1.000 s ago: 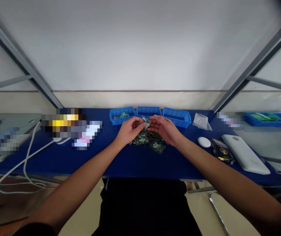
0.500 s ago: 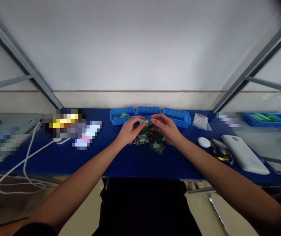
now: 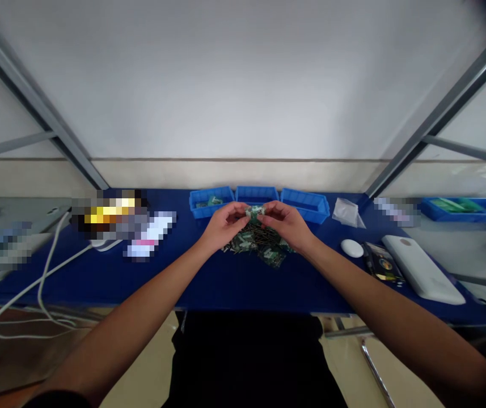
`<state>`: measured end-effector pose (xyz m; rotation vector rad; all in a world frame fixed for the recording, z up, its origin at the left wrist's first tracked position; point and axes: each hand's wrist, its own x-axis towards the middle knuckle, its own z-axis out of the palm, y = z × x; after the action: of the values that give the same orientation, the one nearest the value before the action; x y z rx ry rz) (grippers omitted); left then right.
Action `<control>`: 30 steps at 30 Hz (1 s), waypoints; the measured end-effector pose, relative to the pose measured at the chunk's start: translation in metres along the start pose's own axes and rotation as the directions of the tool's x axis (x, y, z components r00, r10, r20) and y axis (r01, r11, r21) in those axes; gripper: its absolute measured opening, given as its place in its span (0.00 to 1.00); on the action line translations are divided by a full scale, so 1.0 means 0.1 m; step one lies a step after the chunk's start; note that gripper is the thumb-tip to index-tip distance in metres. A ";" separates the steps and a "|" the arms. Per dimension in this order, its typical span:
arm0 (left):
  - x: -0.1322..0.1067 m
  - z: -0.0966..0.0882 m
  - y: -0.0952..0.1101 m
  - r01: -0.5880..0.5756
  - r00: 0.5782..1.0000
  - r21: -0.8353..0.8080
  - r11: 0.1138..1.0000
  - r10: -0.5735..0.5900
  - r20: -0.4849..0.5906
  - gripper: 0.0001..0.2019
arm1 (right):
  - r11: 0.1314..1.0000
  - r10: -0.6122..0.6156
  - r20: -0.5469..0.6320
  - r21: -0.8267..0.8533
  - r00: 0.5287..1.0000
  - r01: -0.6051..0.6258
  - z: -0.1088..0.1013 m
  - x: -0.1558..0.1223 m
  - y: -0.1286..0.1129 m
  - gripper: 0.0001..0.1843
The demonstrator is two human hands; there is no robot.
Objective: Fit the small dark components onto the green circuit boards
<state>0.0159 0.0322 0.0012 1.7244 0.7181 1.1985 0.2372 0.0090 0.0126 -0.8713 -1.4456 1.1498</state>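
A small green-and-white packet (image 3: 254, 213), clear and shiny like plastic, is held up between my two hands. My left hand (image 3: 224, 226) pinches its left side with thumb and fingers. On the other side, my right hand (image 3: 287, 222) has its thumb and fingertips closed on the packet's right edge. Just below both hands lies a pile of thin brownish metal pieces and similar packets (image 3: 272, 255) on the blue tabletop (image 3: 225, 289). What exactly is inside the held packet is too small to tell.
Behind the pile stand three blue bins: a left bin (image 3: 202, 212) with some packets, a middle bin (image 3: 256, 194) and a right bin (image 3: 315, 211). Rightward lie a clear bag (image 3: 347, 212), a white round object (image 3: 352, 248) and a white slab-like device (image 3: 423, 269). White cables (image 3: 47, 272) hang at left.
My right hand has moved slightly left and closed on the packet, which my left hand was holding. The hands are now together, and the packet shows more fully between them.
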 end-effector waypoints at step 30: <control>0.01 -0.30 0.16 -0.188 0.959 0.601 0.777 0.278 -0.060 0.18 | 0.979 -0.115 0.015 -0.170 0.993 0.116 0.01 -0.04 -0.07 0.11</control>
<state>-0.0123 0.0367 0.0201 2.3145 1.0756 1.3735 0.2379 0.0031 0.0186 -0.8902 -1.5955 0.9529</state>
